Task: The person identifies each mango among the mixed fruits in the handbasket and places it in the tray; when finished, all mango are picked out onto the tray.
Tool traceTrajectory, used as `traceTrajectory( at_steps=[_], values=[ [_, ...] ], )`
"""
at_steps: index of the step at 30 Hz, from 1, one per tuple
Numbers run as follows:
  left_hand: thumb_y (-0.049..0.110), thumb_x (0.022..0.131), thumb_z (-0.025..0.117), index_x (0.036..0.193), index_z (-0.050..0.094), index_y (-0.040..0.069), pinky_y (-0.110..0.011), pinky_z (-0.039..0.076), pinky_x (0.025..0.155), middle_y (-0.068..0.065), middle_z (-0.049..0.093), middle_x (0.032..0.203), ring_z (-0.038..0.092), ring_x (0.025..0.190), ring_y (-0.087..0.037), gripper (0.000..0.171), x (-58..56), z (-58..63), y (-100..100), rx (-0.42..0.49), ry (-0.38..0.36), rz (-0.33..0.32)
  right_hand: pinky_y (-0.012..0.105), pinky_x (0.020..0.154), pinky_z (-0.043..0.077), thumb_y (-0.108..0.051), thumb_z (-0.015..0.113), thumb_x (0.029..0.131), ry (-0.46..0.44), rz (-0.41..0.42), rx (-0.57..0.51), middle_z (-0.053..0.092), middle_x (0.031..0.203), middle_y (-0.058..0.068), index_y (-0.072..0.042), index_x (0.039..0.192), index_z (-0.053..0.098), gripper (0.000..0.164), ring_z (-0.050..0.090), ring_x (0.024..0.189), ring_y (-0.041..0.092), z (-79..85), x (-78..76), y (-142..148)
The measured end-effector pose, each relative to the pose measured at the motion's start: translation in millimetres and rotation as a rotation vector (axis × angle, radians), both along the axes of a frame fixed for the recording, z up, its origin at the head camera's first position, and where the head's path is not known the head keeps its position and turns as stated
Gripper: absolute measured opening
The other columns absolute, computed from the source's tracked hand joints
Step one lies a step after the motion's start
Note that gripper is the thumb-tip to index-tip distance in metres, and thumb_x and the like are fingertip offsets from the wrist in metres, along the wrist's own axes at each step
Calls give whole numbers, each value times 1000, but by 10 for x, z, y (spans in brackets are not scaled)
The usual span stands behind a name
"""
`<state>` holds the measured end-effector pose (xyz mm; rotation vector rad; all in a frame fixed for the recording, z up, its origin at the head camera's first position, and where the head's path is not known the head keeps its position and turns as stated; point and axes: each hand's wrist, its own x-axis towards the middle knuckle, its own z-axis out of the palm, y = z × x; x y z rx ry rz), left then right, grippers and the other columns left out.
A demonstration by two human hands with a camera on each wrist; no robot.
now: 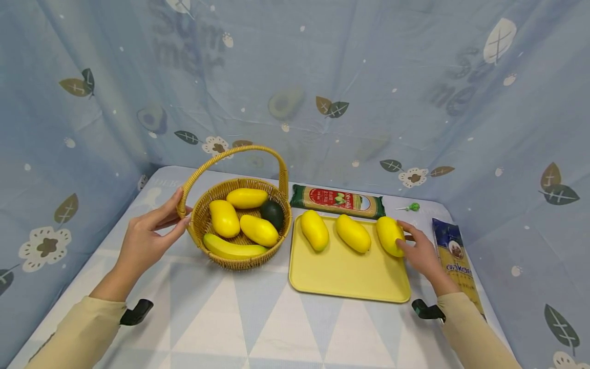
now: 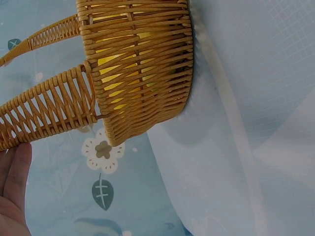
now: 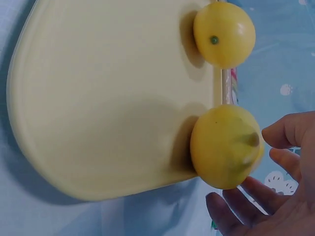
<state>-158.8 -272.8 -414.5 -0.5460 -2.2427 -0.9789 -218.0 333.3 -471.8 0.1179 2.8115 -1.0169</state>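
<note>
In the head view my left hand (image 1: 146,233) pinches the near side of the wicker basket's handle (image 1: 185,197), low down by the rim. The left wrist view shows its fingers (image 2: 17,174) against the handle's edge. Inside the basket (image 1: 195,225) lie three yellow mangoes (image 1: 259,230), a dark green avocado (image 1: 272,214) and a banana (image 1: 235,249). At the right, my right hand (image 1: 418,252) is spread around the rightmost mango (image 1: 390,236) on a yellow tray (image 1: 345,279). Its thumb (image 3: 278,133) is close beside that fruit; contact is unclear.
Two more mangoes (image 1: 315,230) (image 1: 353,233) lie on the tray. Behind it is a green pasta packet (image 1: 338,201), with a green lollipop (image 1: 413,207) to the right. A blue and yellow pasta packet (image 1: 456,259) lies at the table's right edge. Curtains (image 1: 295,61) enclose the table.
</note>
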Motion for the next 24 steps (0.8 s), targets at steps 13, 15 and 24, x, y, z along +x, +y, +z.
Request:
traceTrajectory(
  at_steps=[13,15,24],
  values=[
    [-19,72,82,149,53,12,-6,50,82,-15,76,106,58,100,19,88,2,-8,-12,-21,-5,18,67,114,33,-16,57,104,142,27,10,33,156,29,-8,156,39,56,35,138,49,241,54,-230],
    [-18,72,82,149,54,12,-6,50,81,-15,76,106,58,100,19,88,1,-10,-14,-23,-4,21,67,114,33,-14,58,103,165,50,-5,34,156,29,-7,155,42,55,36,137,49,282,65,-319],
    [-18,71,83,148,54,12,-6,51,81,-15,76,106,58,100,19,87,5,-7,-8,-20,1,21,65,111,39,-13,64,100,263,172,-44,44,149,22,-10,149,50,51,45,132,44,375,106,-770]
  ],
)
